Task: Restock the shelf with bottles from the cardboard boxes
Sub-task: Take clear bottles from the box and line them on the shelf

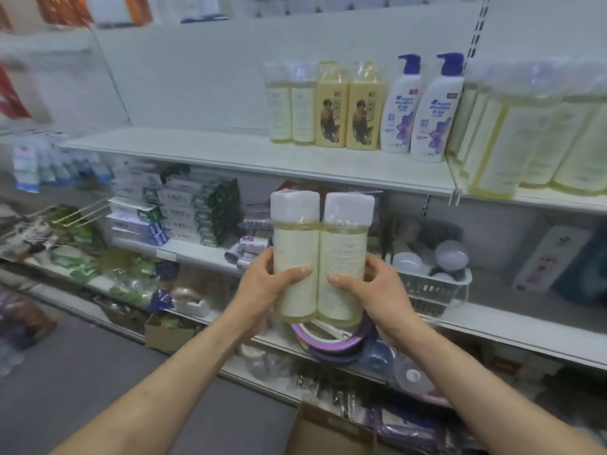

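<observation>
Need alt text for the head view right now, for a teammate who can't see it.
The left hand and right hand hold a wrapped bottle pair upright before the shelves. Above it, the upper shelf carries matching bottles, two yellow bottles and two white pump bottles.

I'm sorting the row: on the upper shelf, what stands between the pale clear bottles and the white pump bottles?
Two yellow bottles stand side by side between the pale clear bottles and the white pump bottles, seen in the head view.
</observation>
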